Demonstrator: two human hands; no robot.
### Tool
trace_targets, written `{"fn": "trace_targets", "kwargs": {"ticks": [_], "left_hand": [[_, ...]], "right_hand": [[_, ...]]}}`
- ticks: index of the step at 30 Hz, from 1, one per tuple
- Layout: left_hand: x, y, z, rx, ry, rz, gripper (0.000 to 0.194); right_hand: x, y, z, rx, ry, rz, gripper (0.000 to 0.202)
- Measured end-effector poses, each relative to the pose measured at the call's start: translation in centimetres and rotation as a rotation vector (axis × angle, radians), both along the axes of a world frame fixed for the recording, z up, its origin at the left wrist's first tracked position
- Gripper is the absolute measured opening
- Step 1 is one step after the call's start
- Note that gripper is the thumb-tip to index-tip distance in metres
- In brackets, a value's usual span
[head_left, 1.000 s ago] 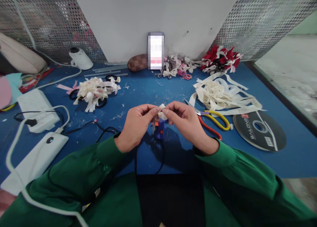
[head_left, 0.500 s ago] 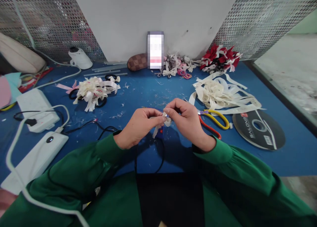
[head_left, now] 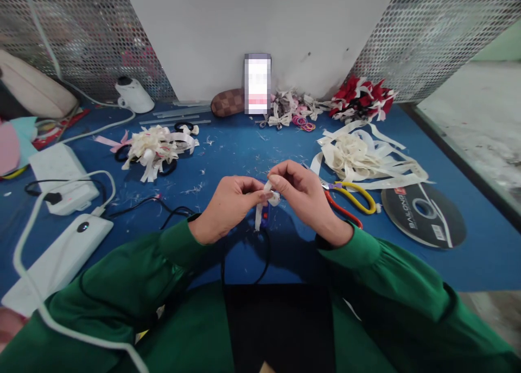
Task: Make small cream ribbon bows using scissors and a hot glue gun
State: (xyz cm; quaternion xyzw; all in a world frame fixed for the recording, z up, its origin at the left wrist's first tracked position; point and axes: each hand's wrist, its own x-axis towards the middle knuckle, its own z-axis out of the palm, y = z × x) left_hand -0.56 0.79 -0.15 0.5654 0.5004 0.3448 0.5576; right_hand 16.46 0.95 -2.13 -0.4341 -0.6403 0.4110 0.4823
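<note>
A blue worktop [head_left: 228,145] fills the view, backed by a plain white panel flanked by two sheets of perforated metal mesh [head_left: 427,31]; its surface is littered with tiny pale ribbon clippings. Over the middle of the near edge both hands meet, forearms in green sleeves [head_left: 391,275] angling in from either side. The left hand [head_left: 228,207] curls with its thumb and forefinger closed on a small white ribbon piece [head_left: 269,195], and the right hand [head_left: 303,194] pinches the same piece from the other side, knuckles arched upward — the fingertips of both hands touch at the ribbon, whose loose tail hangs down between them. Just under it lies a small blue object with a black cord looping toward the near edge; what it is cannot be told.

Right of the hands lie scissors [head_left: 350,196] with yellow and red handles, then a flat black tape roll [head_left: 423,215] toward the right edge. Behind these sits a heap of cream ribbon strips [head_left: 358,156], glossy and curled. A second cream ribbon bundle [head_left: 152,147] rests left of centre on black hair ties. Along the far edge stand a phone [head_left: 257,84], a checkered brown pouch [head_left: 228,101] and a cluster of red bows [head_left: 360,96]. At the left edge lie a white power strip [head_left: 59,172] and a white slab-like device [head_left: 61,253] with thick white cable.
</note>
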Motion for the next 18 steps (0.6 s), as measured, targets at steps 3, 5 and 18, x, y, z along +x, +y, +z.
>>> {"fn": "trace_targets", "kwargs": {"ticks": [3,5,18], "left_hand": [[0.04,-0.03,-0.10,-0.007,-0.040,0.022,0.015],[0.01,-0.01,-0.15,-0.024,-0.070,-0.001,0.014],[0.36,-0.08,0.38,-0.100,-0.217,0.172,0.023]], "right_hand": [[-0.07,-0.03,-0.01,-0.055,-0.001,0.047,0.021],[-0.11,-0.15,0.09,-0.014,-0.025,-0.002,0.020],[0.21,-0.28,0.44,0.072,0.039,-0.241,0.014]]}}
